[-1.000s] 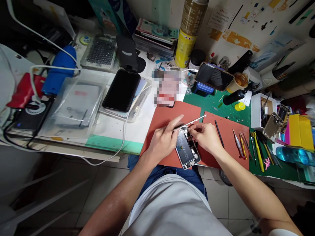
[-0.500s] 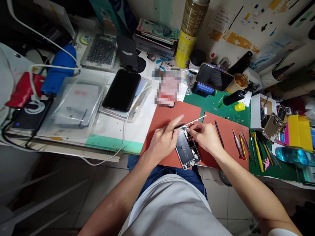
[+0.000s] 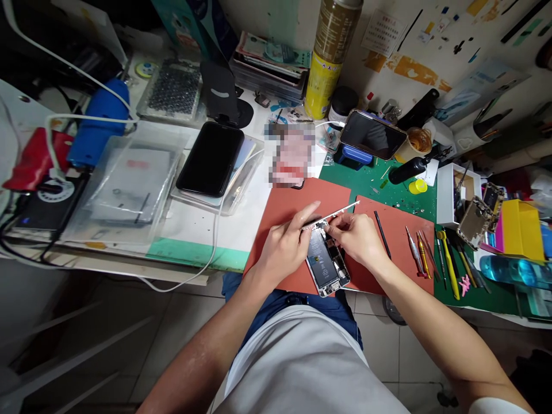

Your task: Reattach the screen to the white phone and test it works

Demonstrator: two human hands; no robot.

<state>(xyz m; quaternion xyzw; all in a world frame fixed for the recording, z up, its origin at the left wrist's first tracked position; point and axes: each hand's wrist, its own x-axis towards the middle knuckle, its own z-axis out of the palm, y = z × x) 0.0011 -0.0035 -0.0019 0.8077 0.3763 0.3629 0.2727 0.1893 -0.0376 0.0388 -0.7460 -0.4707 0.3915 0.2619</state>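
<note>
An opened phone lies tilted on the red mat, its battery and inner parts showing. Its screen panel stands raised at the far end, seen nearly edge-on. My left hand holds this panel, index finger stretched along its back and thumb near the phone's upper left corner. My right hand is closed at the phone's upper right, thumb and fingertips pressed together over the inner parts below the panel. Whatever these fingertips hold, if anything, is too small to make out.
Right of the hands lie a black stick tool, screwdrivers and a yellow-handled tool. A phone leans on a blue stand behind. A black phone rests on a case at left, with a white cable nearby.
The whole view has shifted slightly, so things appear a little further left. Both hands keep nearly the same pose at the opened phone.
</note>
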